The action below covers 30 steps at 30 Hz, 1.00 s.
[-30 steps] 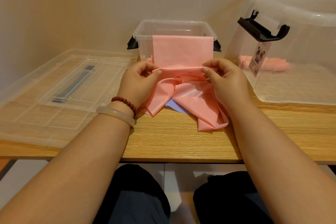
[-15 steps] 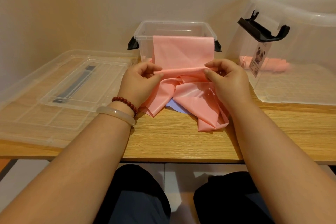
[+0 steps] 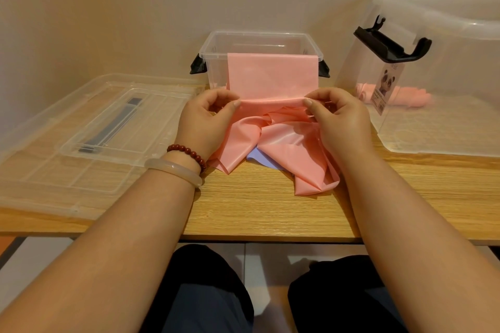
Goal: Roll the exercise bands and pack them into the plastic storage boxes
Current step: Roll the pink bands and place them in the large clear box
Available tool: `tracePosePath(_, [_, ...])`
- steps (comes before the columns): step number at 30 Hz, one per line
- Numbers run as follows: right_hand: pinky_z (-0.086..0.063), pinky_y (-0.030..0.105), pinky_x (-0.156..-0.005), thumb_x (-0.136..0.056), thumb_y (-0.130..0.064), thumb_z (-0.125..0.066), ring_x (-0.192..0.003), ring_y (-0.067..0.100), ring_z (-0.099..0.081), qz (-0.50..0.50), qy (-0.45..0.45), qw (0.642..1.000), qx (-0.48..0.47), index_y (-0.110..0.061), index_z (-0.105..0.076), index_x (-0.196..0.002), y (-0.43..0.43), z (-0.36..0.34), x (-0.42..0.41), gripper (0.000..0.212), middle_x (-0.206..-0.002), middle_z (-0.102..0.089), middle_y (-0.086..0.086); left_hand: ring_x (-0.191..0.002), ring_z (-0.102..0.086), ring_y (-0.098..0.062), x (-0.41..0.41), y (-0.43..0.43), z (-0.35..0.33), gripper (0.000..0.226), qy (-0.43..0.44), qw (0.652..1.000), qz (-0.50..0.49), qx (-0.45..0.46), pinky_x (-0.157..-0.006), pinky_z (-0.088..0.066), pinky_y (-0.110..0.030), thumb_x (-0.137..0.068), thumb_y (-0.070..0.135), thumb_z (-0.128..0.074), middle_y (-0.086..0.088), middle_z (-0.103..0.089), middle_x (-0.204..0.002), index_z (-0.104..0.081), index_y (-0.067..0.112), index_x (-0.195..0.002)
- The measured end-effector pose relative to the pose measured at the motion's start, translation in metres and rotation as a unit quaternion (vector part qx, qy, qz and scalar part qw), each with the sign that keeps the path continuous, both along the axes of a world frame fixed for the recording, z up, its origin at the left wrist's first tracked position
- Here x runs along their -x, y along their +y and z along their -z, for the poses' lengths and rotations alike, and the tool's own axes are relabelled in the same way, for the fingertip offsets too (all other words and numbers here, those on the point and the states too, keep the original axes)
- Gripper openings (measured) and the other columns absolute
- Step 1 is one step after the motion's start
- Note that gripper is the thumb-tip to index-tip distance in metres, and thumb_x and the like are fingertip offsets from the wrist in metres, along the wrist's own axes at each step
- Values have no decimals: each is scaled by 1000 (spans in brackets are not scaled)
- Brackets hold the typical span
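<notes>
Left hand [image 3: 203, 121] and right hand [image 3: 341, 121] are each pinching the folded edge of the thin pink rubber exercise band [image 3: 286, 143] just before the small clear plastic box [image 3: 213, 70]. The band's far end is draping over that box's front rim. Against a second ago I'm seeing barely any shift, so I'm judging the rolling as only starting.

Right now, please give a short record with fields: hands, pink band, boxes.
left hand: pinches a fold of the pink rubber exercise band
right hand: pinches the same fold
band: draped over the front rim of the small clear plastic box, rest crumpled on the wooden table
large clear plastic box: right, holds rolled pink bands
lilac sheet: under the band
</notes>
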State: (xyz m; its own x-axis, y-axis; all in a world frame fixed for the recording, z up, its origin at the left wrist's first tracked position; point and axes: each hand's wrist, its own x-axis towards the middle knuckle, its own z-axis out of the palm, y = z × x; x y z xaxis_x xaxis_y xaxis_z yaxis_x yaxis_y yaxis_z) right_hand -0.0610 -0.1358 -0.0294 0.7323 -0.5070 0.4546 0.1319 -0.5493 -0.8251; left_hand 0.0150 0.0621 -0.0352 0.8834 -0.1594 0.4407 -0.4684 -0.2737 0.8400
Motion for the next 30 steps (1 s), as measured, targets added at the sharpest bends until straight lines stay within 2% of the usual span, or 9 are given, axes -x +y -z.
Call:
tracePosePath(4, [-55, 28, -72, -90, -16, -67, -76, 2, -63, -8, -10, 1000, -25, -22, -68, -93, 0, 0, 1, 7, -83, -65, -9, -84, -55, 3, 0, 0, 0, 10, 1, 1000, 5, -2, -64, -41, -1, -92, 20, -61, 15, -60, -90, -63, 29, -96])
tracePosePath(7, [-55, 29, -78, -89, -20, -69, -82, 5, -63, 1, 0, 1000, -21, -22, -70, -94, 1, -1, 2, 6, -85, -65, -12, -85, -54, 6, 0, 0, 0, 11, 3, 1000, 8, -6, -69, -41, -3, -93, 18, -59, 17, -60, -92, -64, 29, -93])
tracePosePath(11, [-53, 13, -70, -86, -18, -72, -76, -10, -59, -18, 26, 999, -22, -22, -68, -108, 1, -2, 3, 23, -90, -62, -16, -80, -53, 3, 3, -1, 0, 8, 25, 999, 14, -31, -67, -41, -8, -89, 25, -66, 15, -58, -89, -64, 29, -96])
tracePosePath(14, [-53, 21, -80, -88, -16, -70, -77, -12, -57, -7, 13, 1000, -18, -21, -71, -102, 0, -1, 2, 15, -88, -62, -18, -74, -52, 12, 2, -1, -1, 9, 20, 999, 12, -29, -61, -41, -1, -89, 23, -66, 16, -58, -86, -66, 27, -96])
tracePosePath(16, [-52, 25, -81, -89, -19, -68, -76, -13, -56, -6, 9, 1000, -15, -22, -72, -97, 1, -1, 2, 9, -85, -63, -18, -72, -52, 18, 1, -1, -1, 7, 17, 1000, 6, -16, -63, -41, 0, -91, 22, -64, 17, -61, -86, -68, 27, -94])
tracePosePath(20, [-54, 34, -83, -91, -24, -67, -83, 1, -58, -4, 13, 1000, 3, -27, -71, -92, 1, -1, 1, 5, -85, -64, -16, -81, -55, 6, 1, -1, 1, 6, 22, 1000, -7, -13, -70, -44, -10, -93, 26, -61, 16, -62, -90, -66, 29, -91])
tracePosePath(25, [-53, 44, -85, -91, -25, -65, -92, 16, -63, -5, 10, 1000, -3, -25, -72, -95, 1, 0, 0, 8, -92, -68, -6, -85, -52, 2, -4, -1, 2, 9, 6, 999, -13, -30, -74, -39, -9, -93, 28, -60, 0, -61, -106, -66, 27, -86])
tracePosePath(27, [-53, 43, -87, -91, -25, -66, -93, 16, -62, -1, 9, 1000, -1, -26, -72, -93, 0, 1, -2, 7, -97, -66, -4, -86, -54, 1, -4, -1, 2, 10, 11, 999, -13, -28, -75, -42, -13, -94, 29, -59, 1, -63, -102, -65, 30, -86])
tracePosePath(30, [-52, 42, -90, -90, -26, -67, -97, 15, -60, 5, 12, 1000, 5, -24, -71, -90, -2, 1, -4, 5, -102, -57, -7, -84, -55, 2, -1, -1, 1, 13, 19, 1000, -6, -24, -73, -46, -18, -95, 30, -57, 13, -63, -89, -63, 34, -85])
